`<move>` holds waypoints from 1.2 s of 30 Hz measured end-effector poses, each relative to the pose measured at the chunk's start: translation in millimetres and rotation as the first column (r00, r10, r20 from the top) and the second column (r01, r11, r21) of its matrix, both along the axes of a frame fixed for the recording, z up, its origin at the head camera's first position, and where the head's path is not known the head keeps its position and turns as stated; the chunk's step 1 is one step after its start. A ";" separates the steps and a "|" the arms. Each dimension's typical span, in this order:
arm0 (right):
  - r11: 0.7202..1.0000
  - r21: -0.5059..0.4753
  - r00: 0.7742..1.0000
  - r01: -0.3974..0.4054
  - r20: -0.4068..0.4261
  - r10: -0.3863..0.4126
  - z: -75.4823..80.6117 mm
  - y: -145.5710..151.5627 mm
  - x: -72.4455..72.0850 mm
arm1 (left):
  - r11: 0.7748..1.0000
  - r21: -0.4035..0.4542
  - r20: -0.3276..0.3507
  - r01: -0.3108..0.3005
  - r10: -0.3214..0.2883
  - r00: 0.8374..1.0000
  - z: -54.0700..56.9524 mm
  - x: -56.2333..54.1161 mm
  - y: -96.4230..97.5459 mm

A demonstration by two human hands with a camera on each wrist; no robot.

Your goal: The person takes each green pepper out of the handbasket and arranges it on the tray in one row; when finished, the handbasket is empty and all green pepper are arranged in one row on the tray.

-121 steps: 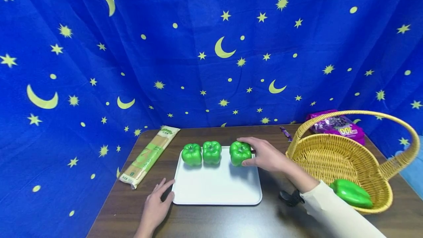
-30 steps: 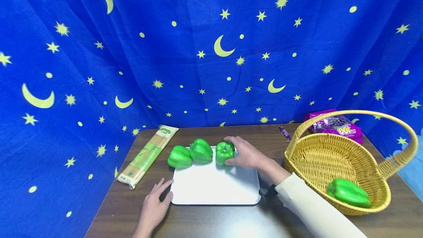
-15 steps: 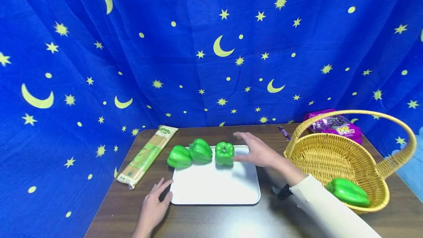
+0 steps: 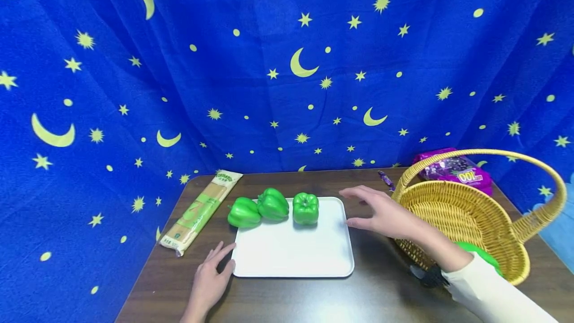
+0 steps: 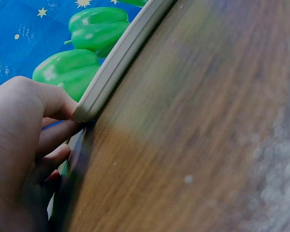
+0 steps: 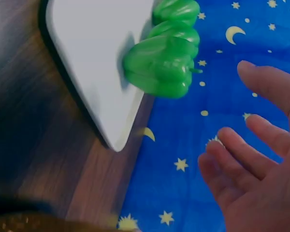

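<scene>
In the head view, my left hand touches the left edge of a white tray, thumb and index finger apart. The left wrist view has this hand at the tray's corner. Three green bell peppers are at the tray's back: one at the left lying over the rim, one beside it tilted, and one upright to their right. My right hand hangs between tray and basket, fingers spread, holding nothing. The right wrist view also shows this hand apart from the peppers.
On the right stands a wicker basket with a tall handle; another green pepper inside is partly hidden by my sleeve. Behind it lies a purple candy bag, with a wrapped candy nearby. A noodle packet lies at the left.
The left and middle peppers were tipped over and the right one shifted left. My right hand has let go of that pepper and moved right, toward the basket. My left hand stays put.
</scene>
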State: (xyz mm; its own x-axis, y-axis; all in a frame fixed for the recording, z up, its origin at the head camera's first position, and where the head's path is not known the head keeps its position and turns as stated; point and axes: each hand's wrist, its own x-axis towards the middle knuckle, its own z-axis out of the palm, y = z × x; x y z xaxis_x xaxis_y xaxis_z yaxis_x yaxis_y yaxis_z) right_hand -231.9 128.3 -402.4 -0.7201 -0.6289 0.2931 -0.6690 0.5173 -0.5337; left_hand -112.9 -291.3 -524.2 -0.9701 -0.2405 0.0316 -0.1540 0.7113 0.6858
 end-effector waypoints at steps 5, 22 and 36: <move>1.000 -0.012 0.998 -0.029 0.047 0.030 4.9 24.9 8.8 | 1.000 -0.006 0.009 -0.005 0.005 1.000 1.3 -0.7 0.6; 0.987 0.113 0.992 0.112 -0.071 -0.105 10.2 121.3 20.6 | 1.000 0.011 0.055 -0.017 0.017 0.998 2.4 -2.0 1.3; 0.942 0.330 0.992 0.061 0.080 -0.093 -12.2 173.1 31.6 | 1.000 0.009 0.059 -0.021 0.020 0.998 5.3 -1.4 3.0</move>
State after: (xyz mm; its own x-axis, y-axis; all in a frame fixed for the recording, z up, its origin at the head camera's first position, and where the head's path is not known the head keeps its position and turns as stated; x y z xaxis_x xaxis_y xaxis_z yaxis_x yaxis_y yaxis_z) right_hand -200.3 301.4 -414.6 -0.7842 -0.6204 0.0102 -0.5757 0.7214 -0.3850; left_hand -114.3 -288.3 -518.9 -0.9652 -0.2601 -0.0276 -0.2085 0.7013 0.6817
